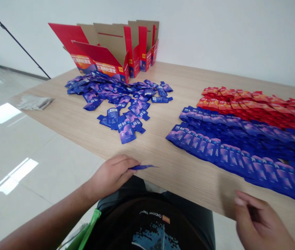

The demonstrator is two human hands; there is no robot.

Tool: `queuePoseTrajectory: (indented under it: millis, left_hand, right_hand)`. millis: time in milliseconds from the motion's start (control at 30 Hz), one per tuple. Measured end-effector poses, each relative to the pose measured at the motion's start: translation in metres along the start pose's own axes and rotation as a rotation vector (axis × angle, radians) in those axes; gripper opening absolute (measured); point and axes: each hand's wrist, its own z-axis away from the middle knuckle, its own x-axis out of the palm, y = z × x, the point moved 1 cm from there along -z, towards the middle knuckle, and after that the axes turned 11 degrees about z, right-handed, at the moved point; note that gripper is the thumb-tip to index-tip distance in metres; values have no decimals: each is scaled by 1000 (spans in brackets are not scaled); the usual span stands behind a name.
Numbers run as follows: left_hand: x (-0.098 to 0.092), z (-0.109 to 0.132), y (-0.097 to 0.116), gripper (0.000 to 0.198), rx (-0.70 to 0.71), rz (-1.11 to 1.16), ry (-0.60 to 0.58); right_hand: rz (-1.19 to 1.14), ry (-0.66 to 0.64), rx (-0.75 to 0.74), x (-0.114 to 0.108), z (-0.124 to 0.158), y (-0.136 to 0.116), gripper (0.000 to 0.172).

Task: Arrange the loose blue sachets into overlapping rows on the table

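Note:
Near the table's front edge, my left hand pinches a flat blue pouch, seen almost edge-on. My right hand is at the lower right, its fingers curled with thumb and forefinger close together; I see nothing between them. Beyond my left hand lies a loose heap of blue-purple pouches with small spouts. Just past my right hand, overlapping rows of blue pouches run across the right side of the table. Behind these lie rows of red-orange pouches.
Several open red cartons stand at the back left against the white wall. Light-coloured gloves or cloth lie by the left edge of the wooden table. A green bag hangs low beside me.

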Motion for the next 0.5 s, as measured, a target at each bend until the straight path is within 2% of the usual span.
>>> queuePoseTrajectory:
  millis: [67, 133, 200, 233, 300, 367, 433, 500]
  left_hand:
    - [15, -6, 8, 20, -275, 219, 171]
    - [38, -15, 18, 30, -474, 462, 288]
    - [61, -25, 30, 35, -526, 640, 311]
    - [70, -30, 36, 34, -515, 678, 300]
    - [79, -37, 44, 29, -463, 665, 277]
    - [77, -41, 45, 27, -402, 609, 219]
    - [63, -41, 36, 32, -357, 510, 149]
    - [42, -39, 18, 35, -356, 296, 143]
  right_hand:
    - [-222, -231, -18, 13, 12, -39, 40]
    - [-430, -479, -79, 30, 16, -76, 44]
    - [-580, -649, -164, 44, 12, -109, 45]
    - [-617, -686, -217, 50, 9, -123, 44]
    - [-628, -671, -312, 57, 2, -143, 39]
    - [-613, -587, -372, 60, -4, -154, 37]
    - [-609, -514, -391, 58, -7, -153, 36]
    - [-592, -486, -376, 56, -10, -144, 35]
